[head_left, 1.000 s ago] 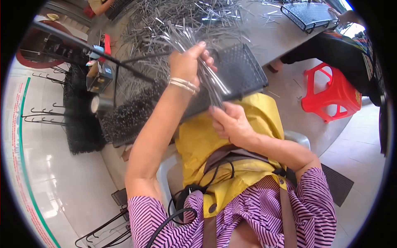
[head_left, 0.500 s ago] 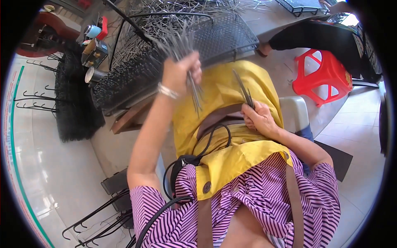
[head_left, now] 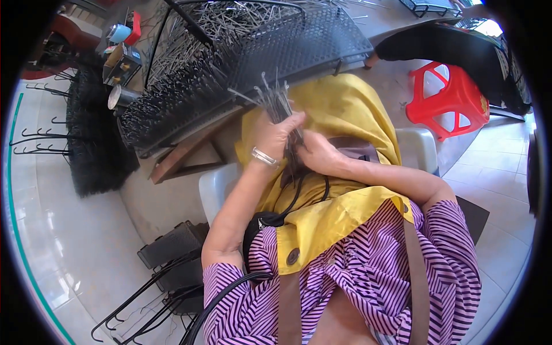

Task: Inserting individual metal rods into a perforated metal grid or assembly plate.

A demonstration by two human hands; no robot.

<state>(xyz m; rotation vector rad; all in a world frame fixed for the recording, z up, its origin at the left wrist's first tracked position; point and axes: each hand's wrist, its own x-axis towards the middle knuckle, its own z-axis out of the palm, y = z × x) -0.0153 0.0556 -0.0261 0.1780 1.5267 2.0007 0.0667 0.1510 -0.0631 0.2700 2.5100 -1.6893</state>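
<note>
My left hand (head_left: pixel 277 133), with a pale bracelet at the wrist, is wrapped round a bundle of thin metal rods (head_left: pixel 276 99) above my lap. The rods' grey upper ends fan out over the fist, and darker ends stick out below it. Pressed up against it from the right, my right hand (head_left: pixel 316 152) is closed on the darker rods at the bundle's lower side. Its fingertips are partly hidden and a little blurred. Just beyond the hands stands a black perforated metal rack (head_left: pixel 299 43), its left part packed with upright black rods (head_left: pixel 178 86).
A loose heap of grey rods (head_left: pixel 241 23) lies behind the rack. Black hooked racks (head_left: pixel 103 132) stand at the left, others (head_left: pixel 172 247) at lower left. A red plastic stool (head_left: pixel 451 100) and another person's dark-clothed leg (head_left: pixel 443 49) are at the right. A yellow apron (head_left: pixel 345 103) covers my lap.
My left hand has come down from the rack towards my lap with its bundle. My right hand, holding a few dark rods, has moved left to meet it.
</note>
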